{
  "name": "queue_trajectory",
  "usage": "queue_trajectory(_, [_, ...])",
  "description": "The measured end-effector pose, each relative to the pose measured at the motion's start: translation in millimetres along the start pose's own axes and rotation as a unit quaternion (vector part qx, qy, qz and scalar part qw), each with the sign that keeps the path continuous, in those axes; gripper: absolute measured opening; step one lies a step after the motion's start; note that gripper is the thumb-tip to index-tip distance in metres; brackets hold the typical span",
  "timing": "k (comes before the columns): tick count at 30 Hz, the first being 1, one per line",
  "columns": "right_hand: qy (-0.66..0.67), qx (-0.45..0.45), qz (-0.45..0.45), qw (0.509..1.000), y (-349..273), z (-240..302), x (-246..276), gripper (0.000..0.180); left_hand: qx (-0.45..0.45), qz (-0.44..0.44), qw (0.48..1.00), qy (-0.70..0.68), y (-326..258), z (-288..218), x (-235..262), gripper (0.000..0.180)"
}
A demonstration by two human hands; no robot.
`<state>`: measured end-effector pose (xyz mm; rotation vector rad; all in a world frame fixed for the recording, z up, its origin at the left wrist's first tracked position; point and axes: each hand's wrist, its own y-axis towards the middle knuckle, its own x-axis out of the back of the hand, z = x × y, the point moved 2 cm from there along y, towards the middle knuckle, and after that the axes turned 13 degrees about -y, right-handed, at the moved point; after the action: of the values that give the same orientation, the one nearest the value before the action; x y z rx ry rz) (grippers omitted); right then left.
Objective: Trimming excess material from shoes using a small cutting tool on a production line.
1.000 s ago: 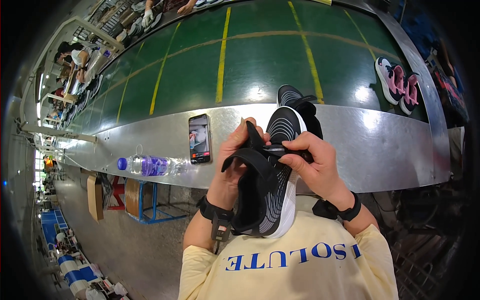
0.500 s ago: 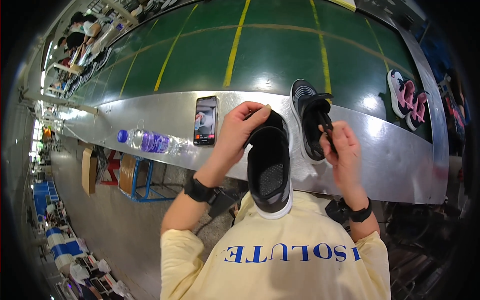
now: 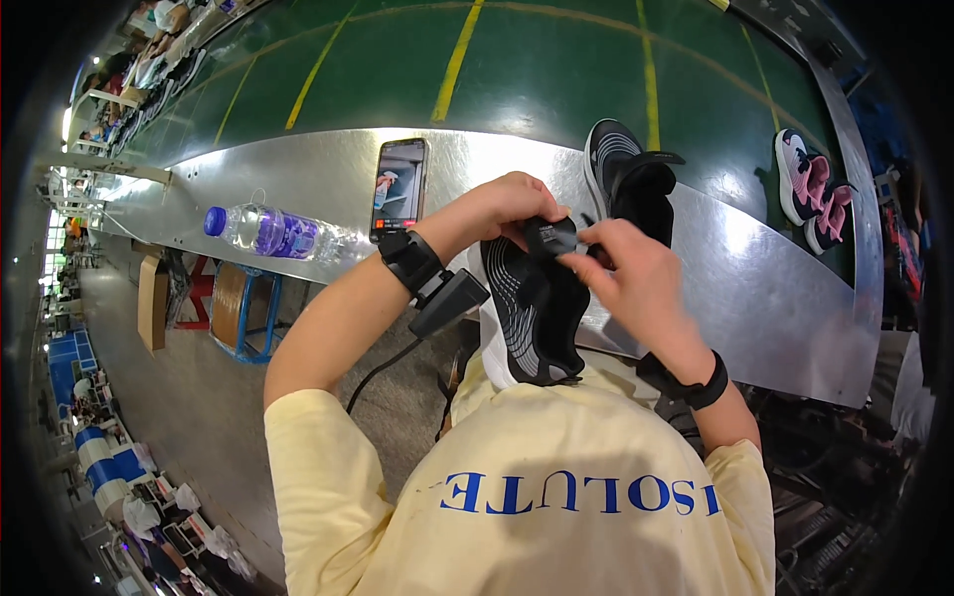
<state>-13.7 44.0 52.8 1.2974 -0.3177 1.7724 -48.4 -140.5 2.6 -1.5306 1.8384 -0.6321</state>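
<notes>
A black sneaker with thin grey lines and a white sole stands tilted against my front, its side turned up. My left hand is closed on its upper end, beside a dark flap with pale print. Close by, my right hand pinches thumb and forefinger together at the flap's edge. A small dark tip shows there, but what the fingers hold is unclear. Just beyond my right hand, a second black sneaker rests at the table edge, its tongue raised.
A phone with a lit screen and a clear bottle with a purple label lie on the metal table edge. Pink and white shoes sit at the right on the green surface. A blue-framed stool stands at left below.
The sneaker has turned from its opening facing up to its side showing. My right hand has moved left from the second sneaker to the flap by my left hand. The view has shifted.
</notes>
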Motion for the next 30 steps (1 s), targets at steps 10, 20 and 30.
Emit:
queue_trajectory(10, [-0.043, 0.142, -0.003, 0.989, 0, 15, 5, 0.021, 0.014, -0.003, 0.999, -0.031, -4, 3, 4, 0.021])
queue_trajectory(20, [0.034, 0.172, 0.025, 0.984, -1, 3, 8, 0.019, -0.020, -0.002, 1.000, 0.009, 0, 5, -2, 0.020])
queue_trajectory(30, [0.377, -0.292, -0.050, 0.878, -23, -83, 17, 0.035, -0.355, -0.120, 0.906, 0.199, 32, -61, 44, 0.033])
